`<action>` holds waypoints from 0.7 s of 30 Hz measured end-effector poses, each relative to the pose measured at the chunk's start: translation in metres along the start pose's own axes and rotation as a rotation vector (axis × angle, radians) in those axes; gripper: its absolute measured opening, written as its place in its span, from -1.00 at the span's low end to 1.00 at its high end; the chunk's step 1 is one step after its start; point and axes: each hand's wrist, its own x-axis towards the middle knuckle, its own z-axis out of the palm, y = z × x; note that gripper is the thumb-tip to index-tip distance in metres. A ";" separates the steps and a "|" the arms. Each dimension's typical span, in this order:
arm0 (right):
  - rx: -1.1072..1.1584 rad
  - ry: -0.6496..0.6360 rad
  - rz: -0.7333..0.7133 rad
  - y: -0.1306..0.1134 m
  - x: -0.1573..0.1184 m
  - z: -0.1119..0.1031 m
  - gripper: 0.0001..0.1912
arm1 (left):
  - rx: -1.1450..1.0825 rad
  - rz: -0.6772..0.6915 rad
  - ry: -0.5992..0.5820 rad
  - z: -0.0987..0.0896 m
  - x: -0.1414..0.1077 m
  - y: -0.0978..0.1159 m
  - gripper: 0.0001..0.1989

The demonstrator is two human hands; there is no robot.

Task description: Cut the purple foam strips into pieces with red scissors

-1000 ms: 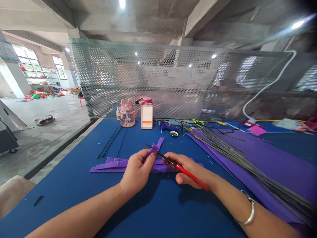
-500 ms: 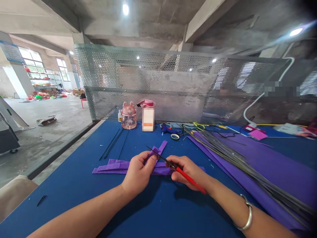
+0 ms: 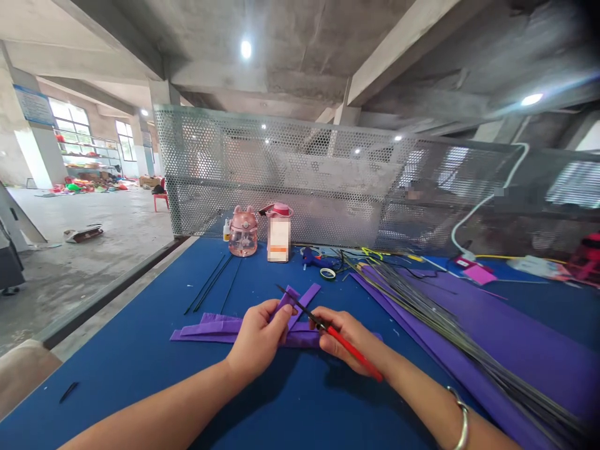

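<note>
My left hand (image 3: pixel 262 331) is closed, pinching a folded purple strip (image 3: pixel 291 294) between thumb and fingers. In my right hand (image 3: pixel 344 340) is a pair of scissors (image 3: pixel 351 351) with red handles and dark blades. The blades point up and left and lie against the pinched strip, close to my left thumb. More purple strips (image 3: pixel 206 331) lie flat on the blue table beneath both hands, and another strip (image 3: pixel 309 300) slants away behind the blades. My left hand hides part of these strips.
Thin dark stems (image 3: pixel 206 284) lie at the left. A pink bottle (image 3: pixel 243 234), a pink-topped cup (image 3: pixel 280 215), a blue glue gun (image 3: pixel 312 257) and a tape roll (image 3: pixel 327 274) stand at the back. Long wires (image 3: pixel 450 331) cover purple sheets (image 3: pixel 515 325) at right. Perforated metal panels (image 3: pixel 328 187) rise behind.
The camera view has tilted up a little, so the scene sits lower. The pinched purple strip looks straighter and narrower at the blades. Both hands keep their hold.
</note>
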 end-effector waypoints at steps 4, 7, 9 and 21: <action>0.091 -0.051 -0.019 -0.002 -0.002 -0.002 -0.22 | -0.021 0.022 0.024 0.001 -0.001 0.003 -0.64; 0.128 -0.080 -0.005 -0.001 -0.002 -0.001 -0.20 | -0.011 0.028 0.018 0.002 -0.002 0.003 -0.64; 0.142 -0.062 -0.012 0.000 -0.002 0.001 -0.21 | 0.005 0.033 0.010 0.002 -0.003 0.002 -0.64; 0.095 -0.047 -0.019 -0.002 -0.001 0.002 -0.21 | 0.028 0.038 0.004 0.003 -0.004 0.002 -0.63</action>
